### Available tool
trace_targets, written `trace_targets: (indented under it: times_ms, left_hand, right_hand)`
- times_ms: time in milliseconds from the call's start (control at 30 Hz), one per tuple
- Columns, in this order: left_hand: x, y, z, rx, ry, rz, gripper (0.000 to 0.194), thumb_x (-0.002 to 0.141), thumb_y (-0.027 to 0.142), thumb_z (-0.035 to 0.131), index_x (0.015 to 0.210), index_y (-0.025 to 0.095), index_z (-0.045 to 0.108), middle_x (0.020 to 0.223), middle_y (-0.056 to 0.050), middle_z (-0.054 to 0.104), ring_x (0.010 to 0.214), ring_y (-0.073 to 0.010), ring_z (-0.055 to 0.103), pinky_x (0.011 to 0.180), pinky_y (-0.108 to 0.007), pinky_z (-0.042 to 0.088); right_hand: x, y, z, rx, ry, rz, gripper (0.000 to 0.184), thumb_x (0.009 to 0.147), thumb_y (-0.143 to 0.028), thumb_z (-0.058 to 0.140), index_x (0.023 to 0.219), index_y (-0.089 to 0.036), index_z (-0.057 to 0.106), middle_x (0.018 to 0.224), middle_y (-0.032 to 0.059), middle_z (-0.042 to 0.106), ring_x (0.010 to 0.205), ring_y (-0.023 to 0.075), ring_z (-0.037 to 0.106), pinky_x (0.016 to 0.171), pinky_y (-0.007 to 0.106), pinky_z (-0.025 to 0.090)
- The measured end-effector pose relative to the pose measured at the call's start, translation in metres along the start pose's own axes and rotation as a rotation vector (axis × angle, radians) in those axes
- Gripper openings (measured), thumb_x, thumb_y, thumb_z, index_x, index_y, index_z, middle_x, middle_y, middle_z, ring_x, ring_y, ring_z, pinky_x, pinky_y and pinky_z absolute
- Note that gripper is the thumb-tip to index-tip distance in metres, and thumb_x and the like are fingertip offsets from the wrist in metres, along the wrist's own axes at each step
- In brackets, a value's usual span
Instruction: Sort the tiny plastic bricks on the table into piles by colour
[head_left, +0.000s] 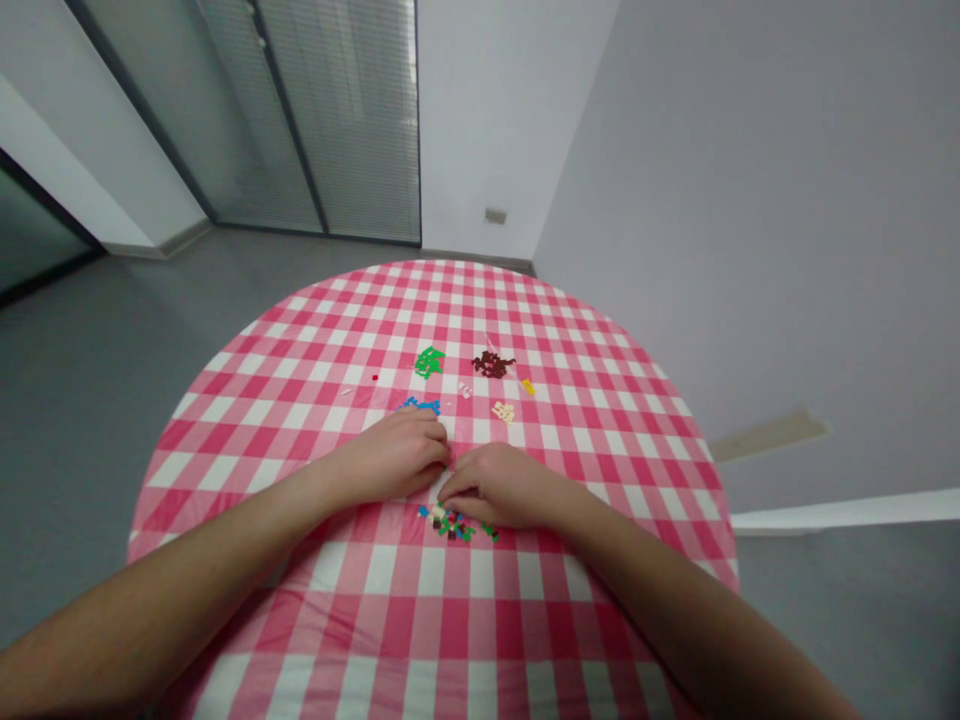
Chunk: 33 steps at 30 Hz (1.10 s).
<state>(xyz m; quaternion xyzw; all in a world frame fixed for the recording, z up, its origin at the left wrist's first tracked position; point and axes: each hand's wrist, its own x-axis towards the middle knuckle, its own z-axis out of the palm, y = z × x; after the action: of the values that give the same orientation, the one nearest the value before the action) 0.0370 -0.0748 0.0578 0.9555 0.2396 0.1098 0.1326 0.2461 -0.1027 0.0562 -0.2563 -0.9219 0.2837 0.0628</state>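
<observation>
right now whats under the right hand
A mixed pile of small coloured pieces shows along the near edge of the right hand, on the checked tablecloth. Whatever lies directly beneath the hand is covered and cannot be seen.

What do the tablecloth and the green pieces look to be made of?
Tablecloth: thin fabric or soft vinyl, fairly matt; it wrinkles softly near the front, but the look leaves either open.
Green pieces: probably plastic, given their bright, even colour; too small to judge finish.
</observation>
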Motion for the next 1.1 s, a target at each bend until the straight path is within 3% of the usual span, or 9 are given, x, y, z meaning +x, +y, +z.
trace_targets:
  times_ms: [100,267,367,567,767,933,1100]
  left_hand:
    - [0.001,-0.007,-0.004,0.033,0.03,-0.064,0.013,0.088,0.018,0.062,0.09,0.02,0.075,0.09,-0.005,0.073,0.091,-0.0225,0.063,0.086,-0.037,0.044]
    - [0.0,-0.039,-0.011,0.136,0.277,-0.314,0.016,0.085,0.02,0.061,0.085,0.021,0.077,0.088,-0.006,0.076,0.089,-0.025,0.062,0.087,-0.04,0.044]
    - [-0.002,-0.059,-0.011,0.186,0.343,-0.437,0.018,0.085,0.022,0.059,0.082,0.019,0.077,0.088,-0.009,0.076,0.088,-0.0259,0.063,0.088,-0.042,0.044]
    - [0.003,-0.076,0.0,0.286,0.33,-0.553,0.024,0.088,0.03,0.057,0.084,0.02,0.079,0.09,-0.009,0.076,0.09,-0.0278,0.062,0.084,-0.042,0.043]
    - [0.006,-0.079,0.007,0.31,0.326,-0.585,0.031,0.093,0.028,0.051,0.092,0.021,0.081,0.094,-0.01,0.077,0.091,-0.0297,0.061,0.083,-0.044,0.041]
    - [0.003,-0.072,0.006,0.306,0.333,-0.604,0.029,0.092,0.027,0.053,0.1,0.02,0.08,0.097,-0.011,0.076,0.094,-0.031,0.059,0.082,-0.045,0.04]
    - [0.004,-0.066,0.007,0.31,0.286,-0.6,0.029,0.094,0.025,0.052,0.093,0.023,0.08,0.104,-0.01,0.075,0.102,-0.0338,0.055,0.083,-0.048,0.037]
  right_hand:
    - [0.002,-0.003,0.002,-0.045,0.013,0.016,0.018,0.087,-0.012,0.06,0.081,-0.019,0.075,0.083,0.0027,0.074,0.073,0.0151,0.062,0.067,0.026,0.041]
    - [0.006,-0.005,0.007,-0.106,0.055,0.101,0.012,0.082,-0.014,0.06,0.076,-0.017,0.07,0.075,0.0027,0.069,0.067,0.0145,0.056,0.06,0.026,0.036]
    - [0.005,0.0,0.007,-0.103,0.135,0.194,0.007,0.079,-0.016,0.062,0.077,-0.017,0.069,0.074,0.0022,0.068,0.066,0.0145,0.055,0.059,0.027,0.035]
    - [0.0,0.006,-0.002,-0.138,0.177,0.36,0.007,0.079,-0.016,0.063,0.082,-0.016,0.069,0.08,0.0041,0.069,0.069,0.0157,0.057,0.062,0.028,0.038]
    - [0.0,0.009,-0.005,-0.18,0.206,0.324,0.016,0.091,-0.019,0.06,0.094,-0.015,0.075,0.097,0.009,0.069,0.088,0.0194,0.063,0.075,0.029,0.046]
    - [-0.002,0.014,-0.006,-0.187,0.297,0.331,0.02,0.095,-0.018,0.057,0.101,-0.014,0.076,0.098,0.0101,0.07,0.091,0.0204,0.064,0.079,0.031,0.049]
    - [-0.004,0.019,-0.005,-0.177,0.232,0.194,0.017,0.093,-0.017,0.06,0.097,-0.016,0.076,0.096,0.0088,0.072,0.093,0.0203,0.065,0.079,0.031,0.049]
